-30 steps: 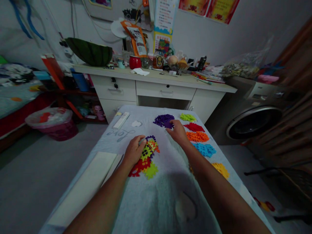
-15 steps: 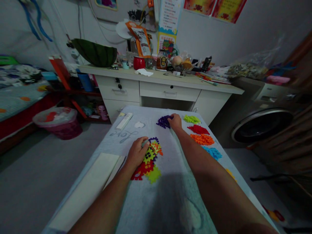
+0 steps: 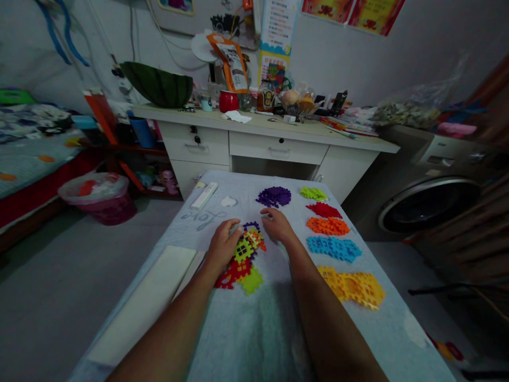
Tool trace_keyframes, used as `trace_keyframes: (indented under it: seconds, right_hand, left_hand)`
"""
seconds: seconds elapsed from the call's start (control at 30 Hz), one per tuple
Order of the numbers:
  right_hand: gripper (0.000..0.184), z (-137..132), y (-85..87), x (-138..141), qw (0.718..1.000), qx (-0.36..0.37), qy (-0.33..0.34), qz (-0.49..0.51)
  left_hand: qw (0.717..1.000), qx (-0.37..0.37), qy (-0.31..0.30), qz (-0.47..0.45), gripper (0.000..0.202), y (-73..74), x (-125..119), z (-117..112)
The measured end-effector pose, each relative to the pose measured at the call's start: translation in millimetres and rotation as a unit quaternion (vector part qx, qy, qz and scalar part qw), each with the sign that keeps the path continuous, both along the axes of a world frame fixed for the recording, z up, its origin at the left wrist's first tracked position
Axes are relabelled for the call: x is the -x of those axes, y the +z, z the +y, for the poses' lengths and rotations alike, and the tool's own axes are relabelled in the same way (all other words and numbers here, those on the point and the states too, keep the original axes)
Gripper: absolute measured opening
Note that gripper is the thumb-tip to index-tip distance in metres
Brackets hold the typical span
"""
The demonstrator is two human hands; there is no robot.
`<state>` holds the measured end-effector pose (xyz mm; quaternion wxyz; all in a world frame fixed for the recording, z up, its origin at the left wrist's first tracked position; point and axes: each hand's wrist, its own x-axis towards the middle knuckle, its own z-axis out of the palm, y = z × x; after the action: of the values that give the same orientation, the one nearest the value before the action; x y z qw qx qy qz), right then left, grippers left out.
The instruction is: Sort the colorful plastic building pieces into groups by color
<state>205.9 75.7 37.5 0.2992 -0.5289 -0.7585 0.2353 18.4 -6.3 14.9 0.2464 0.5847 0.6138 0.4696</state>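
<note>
Here, the left hand (image 3: 226, 243) lies along the left of the mixed pieces (image 3: 243, 258) on the cloth (image 3: 226, 326), the right hand (image 3: 275, 225) just beside their far end, near the purple pile (image 3: 274, 197), whether gripping anything I cannot tell for either.

The left hand (image 3: 225, 245) lies against joined toy pieces (image 3: 242, 250); the right hand (image 3: 275, 225) is near their far end; beyond lies a purple pile (image 3: 274, 197); rightward on the table (image 3: 397, 329) sit a green pile (image 3: 313, 193), red pile (image 3: 324, 209), orange pile (image 3: 328, 226), blue pile (image 3: 334, 248), yellow pile (image 3: 360, 289).
</note>
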Motion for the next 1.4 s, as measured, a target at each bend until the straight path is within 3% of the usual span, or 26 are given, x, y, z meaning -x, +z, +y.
trace_keyframes:
  seconds: [0.13, 0.33, 0.47, 0.63, 0.77, 0.9, 0.97, 1.1, 1.23, 1.4]
  right_hand:
    - [0.048, -15.5, -3.5, 6.8, 0.993, -0.003, 0.084, -0.081]
    - [0.046, -15.9, 0.0, 6.8, 0.987, -0.002, 0.096, -0.127]
    - [0.040, -9.6, -1.4, 2.0, 0.992, -0.009, 0.065, -0.108]
    - [0.029, -1.3, -3.7, -8.7, 0.996, -0.018, -0.035, -0.084]
    - [0.032, 1.3, -6.8, -15.2, 0.991, -0.031, -0.084, -0.100]
    - [0.062, -2.0, -11.2, -14.5, 0.988, -0.032, -0.055, -0.143]
    - [0.065, -4.5, -11.5, -12.8, 0.983, -0.031, -0.049, -0.172]
    - [0.055, -7.0, -7.5, -10.6, 0.977, -0.022, -0.054, -0.204]
    - [0.052, -5.7, -5.9, -11.1, 0.977, -0.019, -0.051, -0.206]
    - [0.051, -1.8, -11.3, -14.2, 0.983, -0.020, -0.055, -0.172]
  left_hand:
    - [1.000, -0.005, -0.018, 0.010, 0.033, -3.1, 0.9, -0.5]
    - [0.999, -0.009, -0.029, 0.027, 0.034, -6.1, 1.7, 0.4]
    - [0.999, -0.008, -0.031, 0.030, 0.034, -7.6, 2.2, 0.6]
    - [1.000, -0.001, -0.011, 0.023, 0.034, -9.4, 4.0, 1.5]
    - [0.999, 0.007, -0.023, 0.032, 0.035, -6.8, 3.9, -0.5]
    - [0.991, 0.040, -0.080, 0.102, 0.049, 5.4, 3.9, -8.4]
    - [0.978, 0.070, -0.104, 0.168, 0.074, 17.0, 4.8, -15.8]
    - [0.927, 0.178, -0.182, 0.274, 0.129, 44.9, 6.7, -34.5]
    - [0.883, 0.238, -0.206, 0.349, 0.137, 63.3, 3.7, -49.5]
    - [0.871, 0.243, -0.187, 0.384, 0.138, 65.5, -5.9, -57.0]
